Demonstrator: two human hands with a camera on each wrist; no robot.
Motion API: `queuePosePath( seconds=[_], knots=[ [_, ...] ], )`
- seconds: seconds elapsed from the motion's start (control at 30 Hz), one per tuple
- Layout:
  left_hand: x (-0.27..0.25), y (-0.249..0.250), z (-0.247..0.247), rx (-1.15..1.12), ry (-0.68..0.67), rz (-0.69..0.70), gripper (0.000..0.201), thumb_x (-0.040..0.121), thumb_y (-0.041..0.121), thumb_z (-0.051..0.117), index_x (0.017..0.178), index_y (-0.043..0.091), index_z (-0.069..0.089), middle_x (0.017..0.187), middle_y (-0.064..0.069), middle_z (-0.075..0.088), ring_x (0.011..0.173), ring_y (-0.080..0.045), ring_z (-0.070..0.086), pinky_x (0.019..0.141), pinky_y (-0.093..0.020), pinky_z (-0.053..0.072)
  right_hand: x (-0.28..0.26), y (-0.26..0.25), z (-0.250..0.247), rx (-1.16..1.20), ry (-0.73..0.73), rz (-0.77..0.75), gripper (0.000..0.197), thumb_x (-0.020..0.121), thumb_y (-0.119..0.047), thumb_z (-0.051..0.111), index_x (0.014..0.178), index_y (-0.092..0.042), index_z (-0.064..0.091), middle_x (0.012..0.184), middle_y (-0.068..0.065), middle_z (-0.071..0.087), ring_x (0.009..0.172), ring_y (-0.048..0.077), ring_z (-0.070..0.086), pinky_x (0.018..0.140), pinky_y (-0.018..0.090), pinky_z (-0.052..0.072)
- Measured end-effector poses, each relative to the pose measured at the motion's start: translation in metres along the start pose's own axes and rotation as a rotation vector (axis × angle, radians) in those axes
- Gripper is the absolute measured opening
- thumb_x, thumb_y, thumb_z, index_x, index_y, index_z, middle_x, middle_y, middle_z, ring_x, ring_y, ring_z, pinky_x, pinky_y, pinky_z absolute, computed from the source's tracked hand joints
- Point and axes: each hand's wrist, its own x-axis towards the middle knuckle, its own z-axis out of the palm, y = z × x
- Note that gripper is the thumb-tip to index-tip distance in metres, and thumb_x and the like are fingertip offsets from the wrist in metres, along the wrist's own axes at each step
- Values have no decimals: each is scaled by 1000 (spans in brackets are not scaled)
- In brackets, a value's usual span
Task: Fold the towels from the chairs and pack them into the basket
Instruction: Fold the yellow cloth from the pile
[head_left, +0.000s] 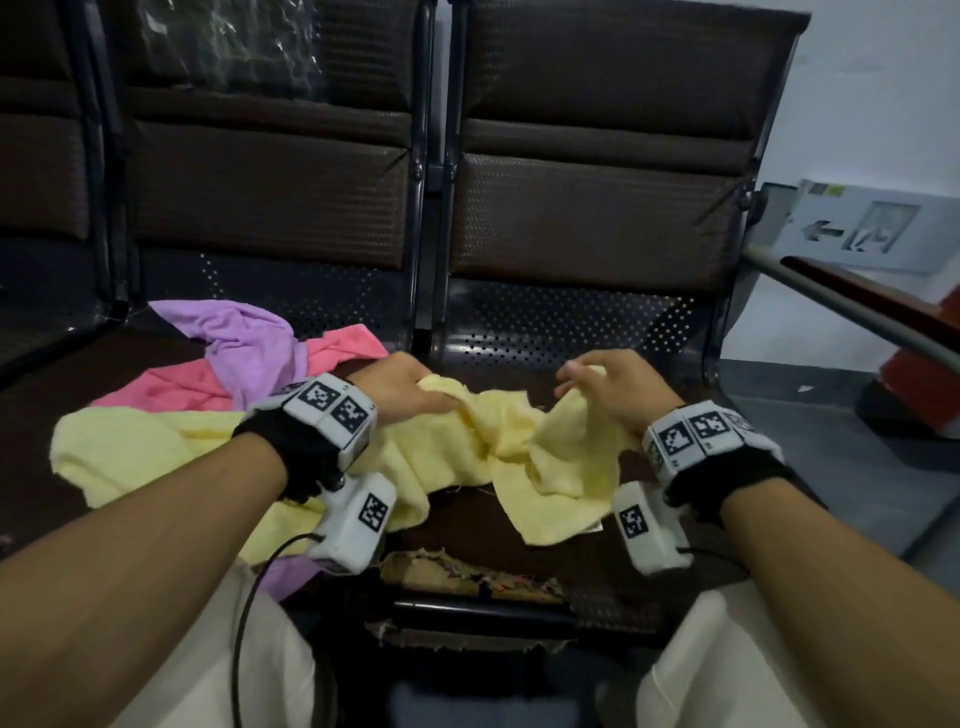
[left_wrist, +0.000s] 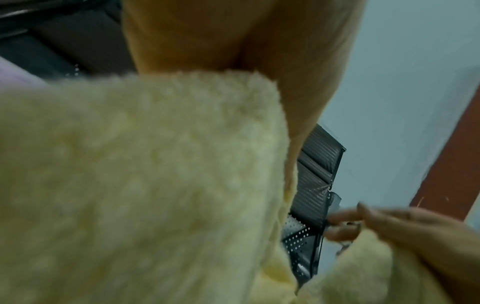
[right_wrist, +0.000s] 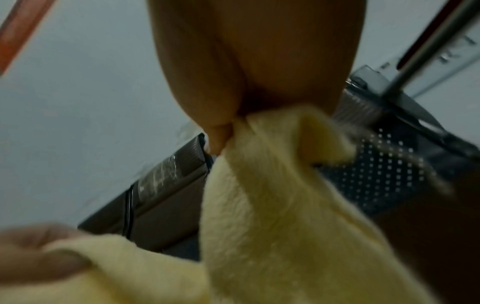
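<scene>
A crumpled pale yellow towel (head_left: 511, 441) hangs between my two hands above the right chair seat (head_left: 561, 332). My left hand (head_left: 410, 389) grips one bunched edge of it; the towel (left_wrist: 135, 185) fills the left wrist view below my palm. My right hand (head_left: 597, 382) pinches another edge, and in the right wrist view its thumb and fingers close on a fold of the towel (right_wrist: 272, 185). A second yellow towel (head_left: 140, 452), a pink towel (head_left: 176, 384) and a purple towel (head_left: 249, 343) lie heaped on the left seat. No basket is in view.
Dark padded chair backs (head_left: 597, 197) rise behind the seats. The right seat's front edge is torn, showing frayed padding (head_left: 467, 577). A metal rail (head_left: 852, 306) and a red post (head_left: 919, 384) stand at the right, with a white sign (head_left: 857, 228) against the wall.
</scene>
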Motion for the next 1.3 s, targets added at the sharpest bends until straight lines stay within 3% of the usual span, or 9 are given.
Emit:
queuePosePath(
  seconds=[0.1,0.23,0.33,0.47,0.7,0.8,0.93,1.13,1.3],
  knots=[
    [-1,-1,0,-35,-68,-42,44,72,63,65,86,22,68,85,2,70,84,-17,65,82,-38,52,-7,2,-1,-268,-156,3,25,95,-38,53,101,-21,70,97,1,70,94,15,60,81,31,47],
    [-4,1,8,-305,-150,-51,17,83,35,66,96,24,67,99,0,70,96,-19,65,94,-40,51,-13,4,-5,-309,-169,24,24,92,-42,57,90,-23,71,84,-3,64,79,10,57,65,25,41],
    [-8,7,10,-382,-188,-12,23,91,25,57,112,20,65,110,-3,68,104,-20,63,99,-42,47,-14,5,-6,-407,-175,58,11,85,-37,67,81,-26,69,82,-7,61,83,12,58,70,27,44],
    [-13,10,8,-228,-155,59,31,95,37,50,122,27,60,104,10,62,87,0,56,75,-15,44,-18,-3,7,-533,-255,10,5,80,-22,73,82,-24,69,87,-6,64,85,13,60,70,25,46],
    [-13,4,9,-100,-23,-24,52,81,65,51,57,21,60,45,12,59,50,0,54,51,-24,35,-37,-9,60,-689,-553,-42,50,85,-60,55,93,-13,69,89,2,68,84,18,62,76,33,51],
    [-14,3,7,-288,-19,-12,44,76,68,56,64,26,66,61,15,67,67,0,62,59,-23,44,-39,-8,76,-772,-609,-13,57,80,-65,57,95,-11,67,92,5,68,85,22,63,76,37,54],
    [-14,3,4,-564,-54,-4,19,81,43,67,84,25,71,94,-1,73,94,-19,68,91,-40,52,-34,-8,83,-822,-584,-70,27,84,-29,59,97,-6,67,97,13,68,87,30,64,73,37,53],
    [-12,9,2,-752,9,24,22,93,26,55,108,14,66,109,-9,68,106,-24,63,99,-45,47,-6,-19,49,-389,-281,-50,2,87,-28,59,87,-27,57,91,-5,60,78,7,57,60,21,43],
    [-10,18,6,-689,-11,216,26,94,27,54,105,7,66,100,-8,67,94,-17,62,92,-40,49,1,-38,30,336,36,40,30,89,-8,41,89,-28,63,96,-5,63,85,8,59,74,28,50]
  ],
)
